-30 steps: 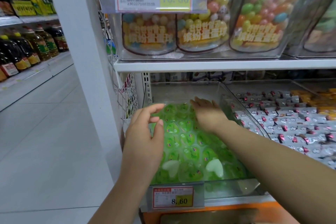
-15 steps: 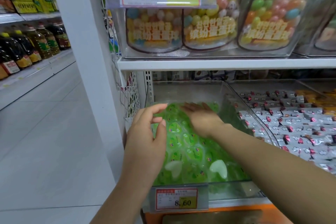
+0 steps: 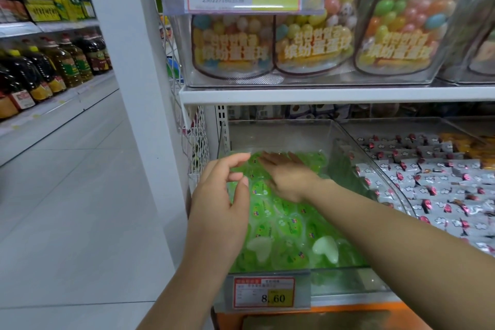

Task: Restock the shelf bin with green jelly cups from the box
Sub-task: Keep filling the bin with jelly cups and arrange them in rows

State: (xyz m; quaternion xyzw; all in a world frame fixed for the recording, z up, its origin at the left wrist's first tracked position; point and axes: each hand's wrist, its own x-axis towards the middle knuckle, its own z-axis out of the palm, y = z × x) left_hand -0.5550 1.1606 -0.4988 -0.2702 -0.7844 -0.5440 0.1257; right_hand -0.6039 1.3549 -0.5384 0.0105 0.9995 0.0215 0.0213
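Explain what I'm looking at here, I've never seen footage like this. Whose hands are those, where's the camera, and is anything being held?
There is no machine here. A person wears a wide-angle camera on the head, looking forward and down, so you see their own arms in a shop aisle. The right hand lies flat, fingers straight, on the green jelly cups in a clear shelf bin. The left hand hovers at the bin's left side, fingers loosely curled, holding nothing. A price tag reading 8.60 sits on the bin's front. To the right lie grey wrapped sweets, and containers of coloured candy balls stand on the shelf above.
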